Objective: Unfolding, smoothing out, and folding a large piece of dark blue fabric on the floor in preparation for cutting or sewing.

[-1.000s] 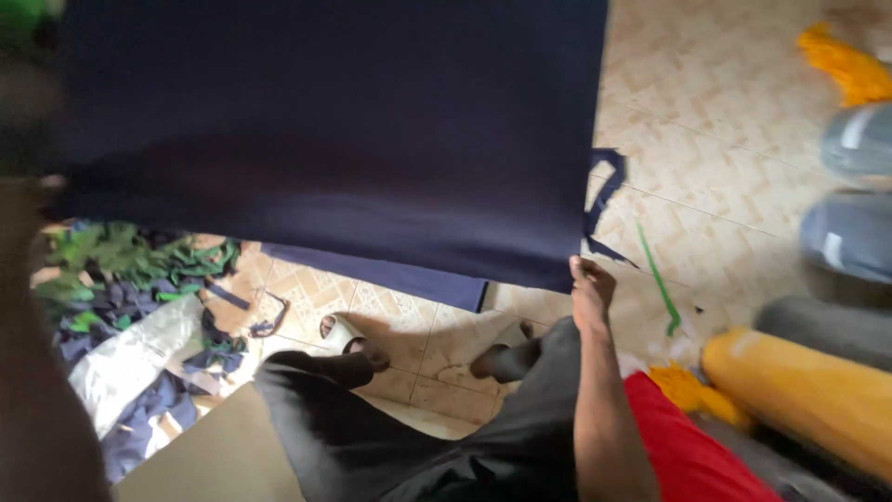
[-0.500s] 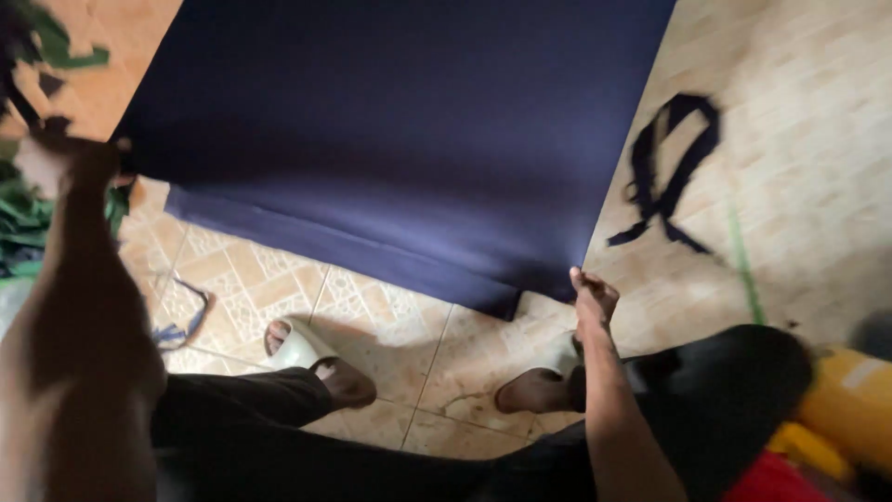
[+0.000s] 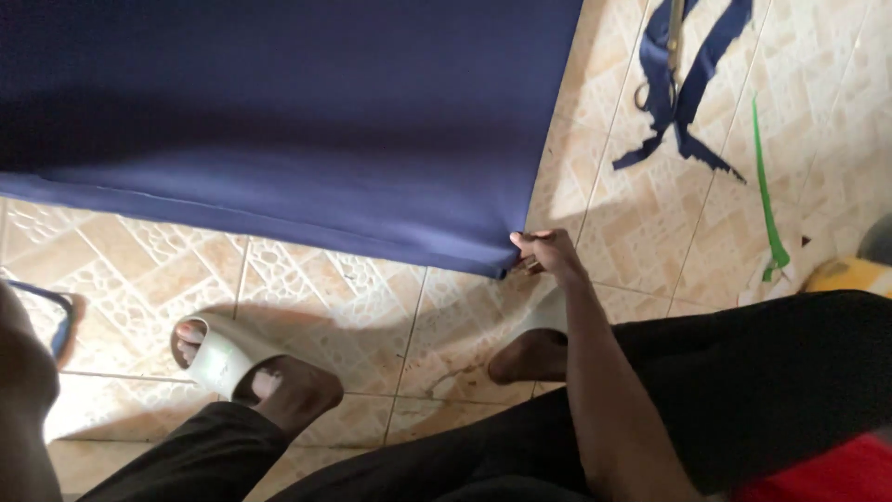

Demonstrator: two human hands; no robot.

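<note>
— Pinching the near corner, see? The right hand (image 3: 548, 253), at the centre of the frame, has its grip closed narrow on the lower right corner of the navy cloth (image 3: 279, 121), thumb and fingertips nipping the edge so that the sheet hangs taut off the floor rather than dragging.

— And the other hand?

— Only the left forearm (image 3: 23, 400) shows, at the lower left edge; the hand itself is out of the frame, so I cannot tell what its grip is doing.

— Where do the feet stand?

— Just below the cloth's hem, on the tiled floor (image 3: 353, 307). One foot in a pale slide sandal (image 3: 218, 358) at lower left, the other bare heel (image 3: 530, 358) just under the gripping wrist. Black trousers (image 3: 762, 381) fill the lower right, and something red (image 3: 818, 474) sits in the corner.

— Further back?

— The cloth covers the upper left and middle. Beyond its right edge, at upper right, navy offcut strips (image 3: 683, 102) lie loose on the tiles, with what look like scissors (image 3: 664, 56) among them, and a thin green strip (image 3: 767, 204) beside them.
</note>
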